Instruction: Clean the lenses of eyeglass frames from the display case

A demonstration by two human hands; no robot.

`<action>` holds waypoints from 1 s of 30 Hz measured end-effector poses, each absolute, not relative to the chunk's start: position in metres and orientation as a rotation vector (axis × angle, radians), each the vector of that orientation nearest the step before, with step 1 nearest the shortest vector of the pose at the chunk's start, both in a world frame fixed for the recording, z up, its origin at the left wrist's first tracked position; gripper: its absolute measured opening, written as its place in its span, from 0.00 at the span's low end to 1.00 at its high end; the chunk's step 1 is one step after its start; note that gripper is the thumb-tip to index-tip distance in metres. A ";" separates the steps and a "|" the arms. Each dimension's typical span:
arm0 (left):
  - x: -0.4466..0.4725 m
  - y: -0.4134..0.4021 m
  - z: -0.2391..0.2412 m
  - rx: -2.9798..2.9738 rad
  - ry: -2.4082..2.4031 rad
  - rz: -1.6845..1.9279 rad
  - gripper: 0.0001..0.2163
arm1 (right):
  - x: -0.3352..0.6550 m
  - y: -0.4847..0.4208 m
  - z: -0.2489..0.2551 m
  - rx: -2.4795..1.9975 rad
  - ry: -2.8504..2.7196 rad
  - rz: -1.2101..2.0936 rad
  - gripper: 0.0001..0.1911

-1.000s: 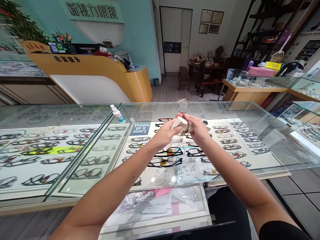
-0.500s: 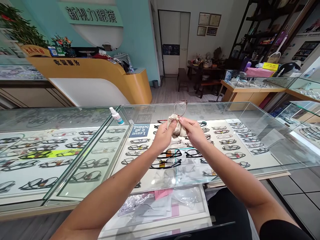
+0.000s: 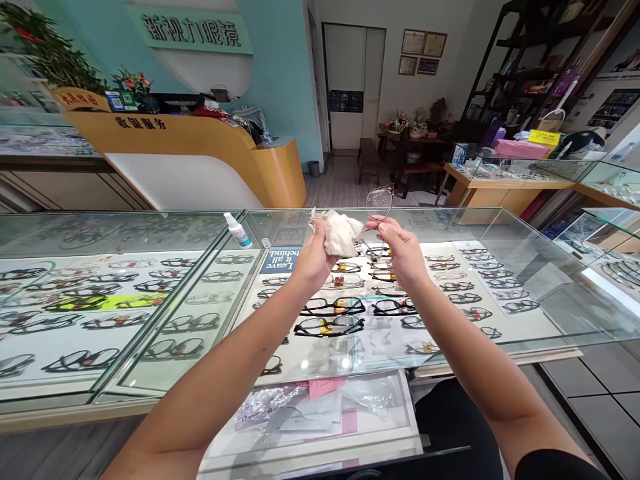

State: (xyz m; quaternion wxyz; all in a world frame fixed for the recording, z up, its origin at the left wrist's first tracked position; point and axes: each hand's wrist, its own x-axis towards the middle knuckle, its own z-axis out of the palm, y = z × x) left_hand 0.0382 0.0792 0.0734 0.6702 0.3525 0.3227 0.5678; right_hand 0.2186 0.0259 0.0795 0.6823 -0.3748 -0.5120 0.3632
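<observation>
My left hand is closed round a crumpled beige cloth, held up above the glass display counter. My right hand pinches a pair of thin-rimmed glasses by the frame, one lens standing up above my fingers. The cloth and the glasses sit a little apart, with a small gap between my hands. Both forearms reach out over the counter.
Under the counter glass lie rows of several spectacle frames and a blue card. A small spray bottle stands on the glass to the left. Plastic bags and pink slips lie on a lower shelf near me. An orange reception desk stands behind.
The cloth was bunched round the glasses between both hands. Now my hands have risen and parted: the left took the cloth leftward, the right carried the glasses to the right.
</observation>
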 end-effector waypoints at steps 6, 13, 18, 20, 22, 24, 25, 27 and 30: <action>0.034 0.082 0.081 0.718 0.636 1.326 0.22 | 0.211 0.026 0.072 -0.893 -1.269 0.927 0.20; 0.034 0.075 0.079 0.952 0.485 1.276 0.28 | 0.206 0.020 0.073 -0.935 -1.300 1.052 0.20; 0.032 0.068 0.089 1.069 0.423 1.173 0.33 | 0.206 0.018 0.074 -0.976 -1.319 1.076 0.19; 0.031 0.066 0.091 1.065 0.429 1.136 0.33 | 0.206 0.019 0.073 -0.988 -1.312 1.075 0.19; 0.030 0.065 0.092 1.043 0.432 1.131 0.29 | 0.206 0.019 0.072 -0.993 -1.303 1.077 0.19; 0.031 0.066 0.090 1.015 0.441 1.155 0.25 | 0.206 0.019 0.072 -0.988 -1.299 1.078 0.19; 0.032 0.067 0.089 1.002 0.448 1.172 0.22 | 0.206 0.019 0.071 -0.981 -1.300 1.074 0.19; 0.033 0.069 0.086 0.985 0.466 1.205 0.18 | 0.206 0.019 0.071 -0.960 -1.308 1.058 0.20; 0.032 0.070 0.082 1.031 0.476 1.212 0.18 | 0.204 0.017 0.071 -0.951 -1.347 0.999 0.22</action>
